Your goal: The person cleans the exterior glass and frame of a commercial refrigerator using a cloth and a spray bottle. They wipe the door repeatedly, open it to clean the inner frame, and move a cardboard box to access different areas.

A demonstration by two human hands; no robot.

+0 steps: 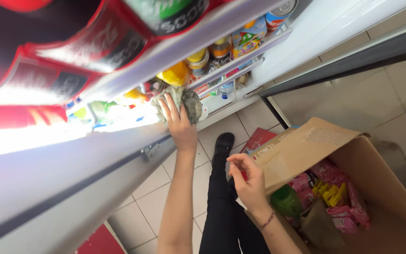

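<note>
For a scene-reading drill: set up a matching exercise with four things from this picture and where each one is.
Things:
1. crumpled cloth
2. green bottle
3. left hand
4. right hand

Places:
A. inside the cardboard box
B. on the cloth at the fridge shelf
C. beside the box flap, holding nothing
D. pressed against the shelf edge

Pairs: 1-D, 2-A, 3-B, 4-C

Crumpled grey-green cloth, bunched, pressed against the lit cooler shelf, partly covered by fingers
</note>
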